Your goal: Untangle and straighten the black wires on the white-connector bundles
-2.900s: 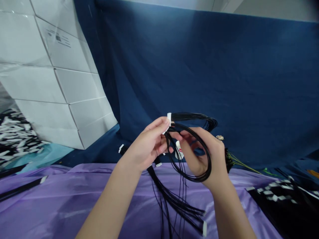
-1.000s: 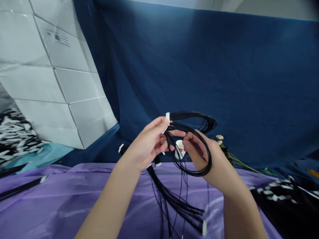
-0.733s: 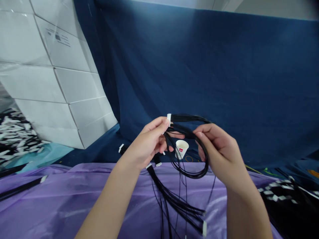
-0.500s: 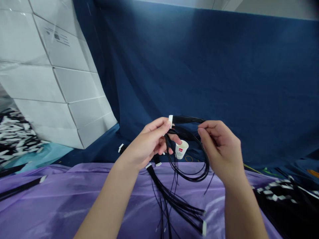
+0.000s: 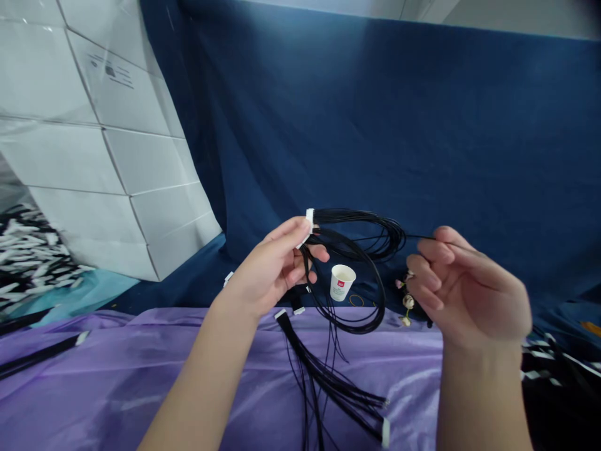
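Note:
My left hand [image 5: 275,266] is closed on a coil of thin black wires [image 5: 361,275], pinching it just below its white connector [image 5: 309,219]. The coil hangs in loops in front of me. My right hand [image 5: 464,285] is off to the right, its fingers curled, pinching one thin black strand [image 5: 417,237] pulled out sideways from the coil. Below, another bundle of black wires with white connectors [image 5: 328,376] lies on the purple cloth [image 5: 117,376].
A small white paper cup [image 5: 341,282] stands on the dark blue cloth behind the coil, with a rubber band and small flowers [image 5: 404,300] beside it. White cartons [image 5: 94,138] are stacked at left. Piles of black wire harnesses [image 5: 549,369] lie at right and far left.
My right hand has let go of the coil's loop and moved right, drawing a single strand out with it. The left hand has held its grip and shifted slightly left.

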Action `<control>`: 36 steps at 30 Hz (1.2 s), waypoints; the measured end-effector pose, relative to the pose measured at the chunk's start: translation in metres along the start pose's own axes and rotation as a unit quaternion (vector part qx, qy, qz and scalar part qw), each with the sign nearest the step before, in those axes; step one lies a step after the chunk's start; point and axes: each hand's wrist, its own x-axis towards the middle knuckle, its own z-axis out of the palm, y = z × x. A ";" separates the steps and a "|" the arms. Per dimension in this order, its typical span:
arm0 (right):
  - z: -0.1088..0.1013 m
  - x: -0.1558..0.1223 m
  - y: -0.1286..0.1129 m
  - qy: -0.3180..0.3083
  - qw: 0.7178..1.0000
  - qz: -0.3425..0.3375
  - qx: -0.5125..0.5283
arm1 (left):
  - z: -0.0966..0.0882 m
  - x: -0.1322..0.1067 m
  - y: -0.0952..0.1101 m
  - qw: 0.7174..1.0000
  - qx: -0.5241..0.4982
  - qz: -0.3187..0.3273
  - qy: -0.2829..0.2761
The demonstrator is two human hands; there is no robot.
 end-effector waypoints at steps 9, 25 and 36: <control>0.007 0.003 0.009 0.141 0.983 -0.086 0.075 | 0.001 0.001 -0.004 1.000 0.005 -0.007 -0.001; 0.032 -0.011 0.018 0.091 0.965 -0.181 -0.164 | 0.004 0.001 -0.004 0.999 0.030 -0.009 -0.026; 0.032 -0.014 0.015 0.117 0.946 -0.149 -0.264 | 0.007 -0.002 -0.002 0.998 0.041 -0.011 -0.049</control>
